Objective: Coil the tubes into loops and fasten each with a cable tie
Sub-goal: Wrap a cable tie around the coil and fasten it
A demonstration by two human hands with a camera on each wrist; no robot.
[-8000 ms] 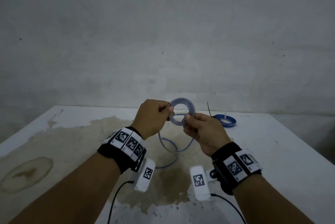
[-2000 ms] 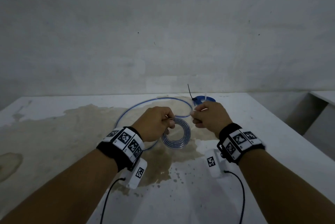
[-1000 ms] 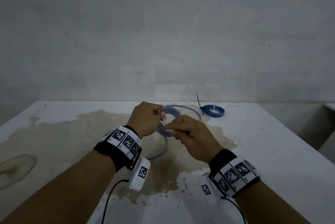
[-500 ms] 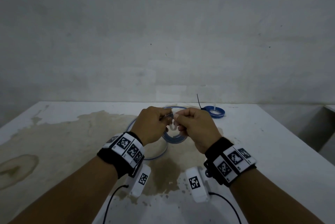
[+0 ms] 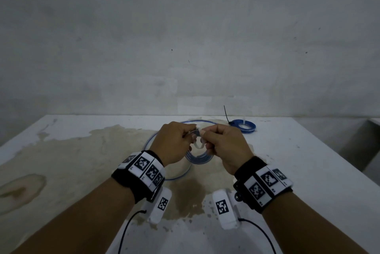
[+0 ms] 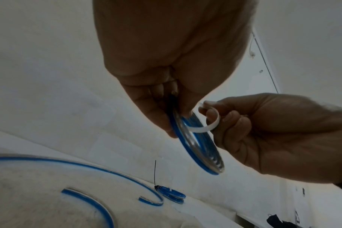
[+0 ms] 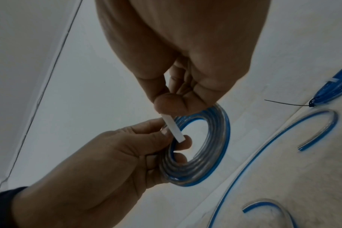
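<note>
A small coil of clear blue-striped tube hangs above the table between both hands. My left hand pinches the coil's top edge between thumb and fingers. A white cable tie curves through the coil's middle and round its turns. My right hand pinches that tie near one end, right beside the left fingertips. In the right wrist view the coil shows several turns lying flat against each other.
A loose length of the same tube lies curved on the stained white table under the hands. At the far right lies another blue coil bound with a black tie that sticks up. A wall stands behind.
My right hand came back from the far coil with a white tie, and the tie now bends through the coil. My left hand has kept its hold on the coil.
</note>
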